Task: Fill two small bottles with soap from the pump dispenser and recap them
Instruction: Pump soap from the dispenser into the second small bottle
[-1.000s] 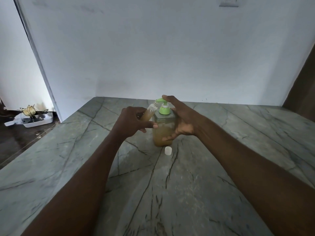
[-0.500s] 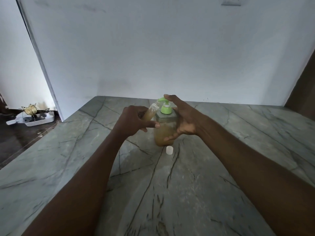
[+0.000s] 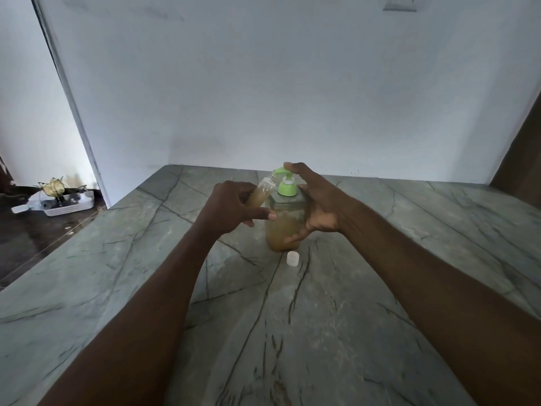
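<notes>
A clear pump dispenser (image 3: 282, 230) of amber soap with a green pump head (image 3: 285, 183) stands on the grey marble counter (image 3: 292, 332). My left hand (image 3: 231, 209) holds a small clear bottle (image 3: 262, 193), tilted, its open mouth under the green spout; amber soap fills most of it. My right hand (image 3: 317, 206) wraps the dispenser's right side, with the index finger resting on top of the pump head. A small white cap (image 3: 292, 258) lies on the counter just in front of the dispenser. No second small bottle is in view.
A white wall rises close behind the counter. Beyond the counter's left edge, on a dark floor, sits a white tray (image 3: 63, 205) with a yellowish ornament. A dark wooden panel (image 3: 524, 159) borders the far right.
Both hands and the bottle stay in place at the dispenser. The view has shifted slightly; no clear movement of the pump head.
</notes>
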